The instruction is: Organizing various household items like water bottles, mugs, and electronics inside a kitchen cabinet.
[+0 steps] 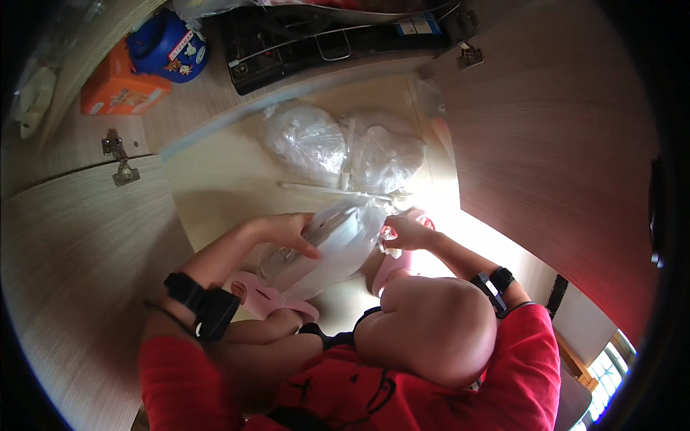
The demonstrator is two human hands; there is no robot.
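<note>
A clear plastic bag (339, 253) with pale, whitish contents hangs between my hands, low in front of my knees. My left hand (294, 233) grips its left side, thumb lying on the film and the other fingers hidden behind it. At the bag's upper right, my right hand (407, 233) holds a crumpled piece of clear plastic (391, 247); whether this is part of the same bag cannot be told. Beyond them, two filled clear plastic bags, one on the left (310, 143) and one on the right (387, 156), rest on the pale floor beside a thin whitish strip (334, 189).
Open wooden cabinet doors stand at left (81, 269) and right (539, 134). The cabinet holds a black gas stove (334, 48), an orange box (126, 91) and a blue container (167, 48). Pink slippers (261, 299) are on my feet.
</note>
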